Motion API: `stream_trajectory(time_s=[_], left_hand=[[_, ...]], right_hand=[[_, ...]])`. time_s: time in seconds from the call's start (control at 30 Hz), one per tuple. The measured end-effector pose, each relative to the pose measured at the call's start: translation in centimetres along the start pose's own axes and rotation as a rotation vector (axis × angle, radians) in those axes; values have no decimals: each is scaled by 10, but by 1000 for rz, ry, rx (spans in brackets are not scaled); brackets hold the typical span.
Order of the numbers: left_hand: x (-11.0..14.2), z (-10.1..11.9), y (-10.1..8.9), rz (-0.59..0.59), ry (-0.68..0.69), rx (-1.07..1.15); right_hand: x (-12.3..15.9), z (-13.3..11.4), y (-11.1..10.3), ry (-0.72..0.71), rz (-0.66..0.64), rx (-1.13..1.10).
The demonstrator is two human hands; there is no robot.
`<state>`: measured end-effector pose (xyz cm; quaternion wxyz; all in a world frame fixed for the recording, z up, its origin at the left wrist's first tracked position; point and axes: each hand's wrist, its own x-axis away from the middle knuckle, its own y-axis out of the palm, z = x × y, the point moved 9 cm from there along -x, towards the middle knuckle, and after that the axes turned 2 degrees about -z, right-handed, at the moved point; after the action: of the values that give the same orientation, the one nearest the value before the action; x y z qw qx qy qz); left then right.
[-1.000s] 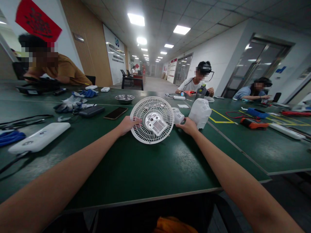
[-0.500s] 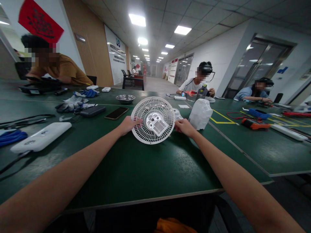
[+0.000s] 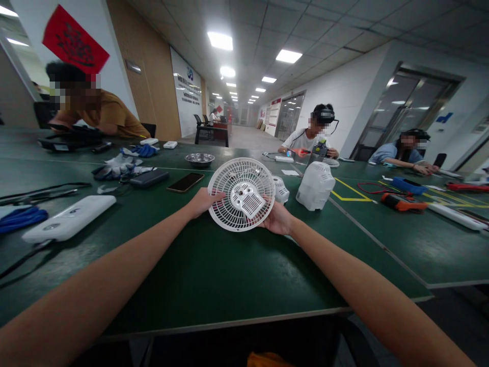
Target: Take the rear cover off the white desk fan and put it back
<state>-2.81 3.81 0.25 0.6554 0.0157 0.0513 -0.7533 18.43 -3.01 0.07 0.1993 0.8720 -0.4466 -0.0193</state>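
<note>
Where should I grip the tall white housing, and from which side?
Probably across its side walls at mid-height, the right hand coming from the near right. The tall white housing stands upright with broad walls, and the small vented part sits off its left. That hand is at the fan grille, so free it first.

From my view I can read no text: the marks on the red poster [image 3: 76, 42], wall panel [image 3: 186, 97] and white device [image 3: 71, 218] are unclear.
</note>
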Motion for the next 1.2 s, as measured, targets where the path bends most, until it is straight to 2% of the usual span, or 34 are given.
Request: stream_trajectory(time_s=[0.13,0.27,0.43,0.57,0.7,0.93,1.07,1.2], left_hand=[[2,2,1,13,-12,20],[2,2,2,25,-55,37],[0,-1,-1,-2,-92,118],[-3,-8,-2,-68,-120,263],[-4,-11,-3,-57,-152,341],[3,-8,19,-219,-223,402],[-3,-18,12,-118,-243,388],[-8,-26,6,-41,-262,319]], right_hand=[[-4,-1,-10,-54,132,-27],[-4,-19,-25,-224,262,23],[17,-62,-40,-533,412,367],[28,-78,-32,-596,382,665],[31,-80,-22,-629,328,851],[33,-73,-8,-615,271,1286],[31,-70,-5,-611,228,1387],[32,-77,-16,-656,293,1298]])
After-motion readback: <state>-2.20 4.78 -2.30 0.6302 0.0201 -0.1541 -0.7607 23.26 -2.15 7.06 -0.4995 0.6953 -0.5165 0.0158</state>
